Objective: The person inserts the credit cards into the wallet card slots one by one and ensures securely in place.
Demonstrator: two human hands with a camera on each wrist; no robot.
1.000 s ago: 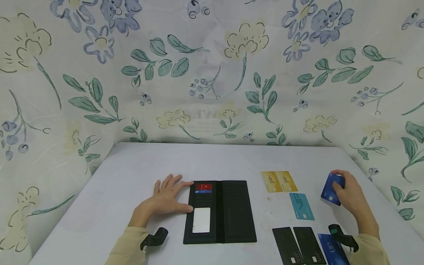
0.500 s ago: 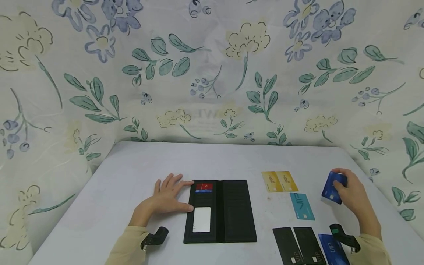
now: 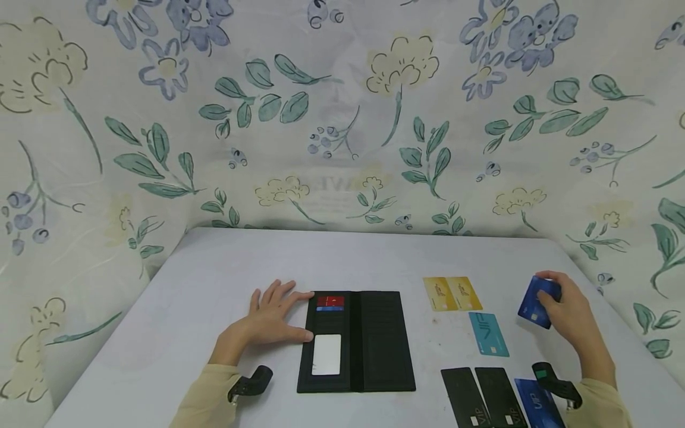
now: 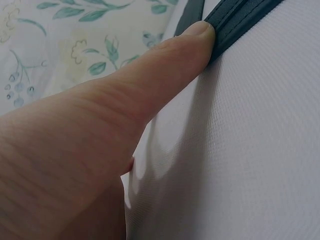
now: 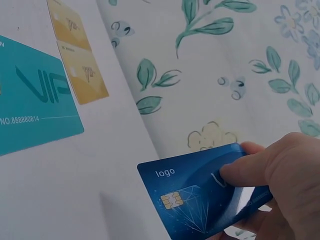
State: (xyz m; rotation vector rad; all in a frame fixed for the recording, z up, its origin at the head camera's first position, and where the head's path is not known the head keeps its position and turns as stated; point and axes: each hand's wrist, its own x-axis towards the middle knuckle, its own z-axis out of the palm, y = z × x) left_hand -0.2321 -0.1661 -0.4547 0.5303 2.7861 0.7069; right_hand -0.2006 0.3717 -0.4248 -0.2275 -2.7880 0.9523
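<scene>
An unfolded black card wallet (image 3: 382, 342) lies on the white table, with a red and a blue card edge in its upper left slots and a white panel in its lower left window. Spread out flat, my left hand (image 3: 270, 321) touches the wallet's left edge with thumb and index finger. The left wrist view shows the thumb (image 4: 185, 45) against that dark edge. At the right side, my right hand (image 3: 569, 309) pinches a blue bank card (image 3: 535, 304) between thumb and fingers. A chip and the word "logo" show on this blue card (image 5: 187, 195), raised over the table.
Two gold cards (image 3: 452, 293) lie right of the wallet, a teal VIP card (image 3: 489, 334) just below them. Nearer the front are two black VIP cards (image 3: 464, 398) and another blue card (image 3: 535, 404), partly under the right wrist camera. A floral cloth (image 3: 342, 119) hangs behind the table.
The right hand with the blue bank card has shifted very slightly to the right. The left hand stays at the wallet's edge.
</scene>
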